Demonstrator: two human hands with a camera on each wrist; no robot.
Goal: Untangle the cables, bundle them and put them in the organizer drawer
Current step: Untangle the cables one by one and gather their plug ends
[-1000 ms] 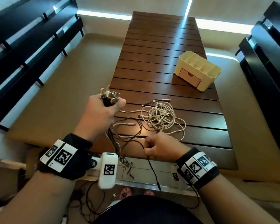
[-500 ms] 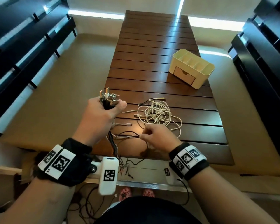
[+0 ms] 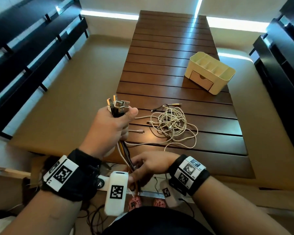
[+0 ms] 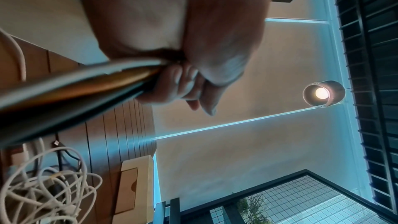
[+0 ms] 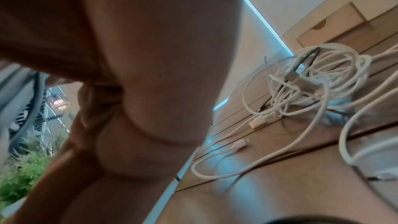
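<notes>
A: Where are the cables?

B: Split in two lots. A gathered bunch of black, white and orange cables (image 3: 117, 108) stands upright in the left hand (image 3: 109, 131), the metal USB plugs sticking out above the fist and the strands hanging down below it, off the near edge of the bench.

A: And that hand's grip?

B: Fingers and thumb wrapped tight round the bunch; the left wrist view shows the strands (image 4: 81, 81) running out from under the curled fingers (image 4: 185, 89).

A: The other lot?

B: A loose tangle of white and a few dark cables (image 3: 172, 123) lies on the dark brown slatted wooden bench (image 3: 170, 53), right of the raised fist and apart from it. Single white plug ends trail out of it to the left. In the right wrist view the same tangle (image 5: 318, 81) sits in coils with a silver plug among them.

A: The right hand?

B: The right hand (image 3: 151, 164) is low at the near edge of the bench, under the left fist, its fingers reaching in among the hanging strands. It touches them, but whether it pinches one I cannot tell; the right wrist view is mostly palm and blur.

A: The organizer?

B: A cream plastic organizer with open top compartments (image 3: 210, 72) sits further along the bench on the right side, well apart from the tangle. Its one small front drawer with a half-round notch (image 3: 201, 80) is pushed in.

A: Anything else?

B: Black wristbands with printed square markers on both wrists, and dark slatted benches at the left and right of the scene.
</notes>
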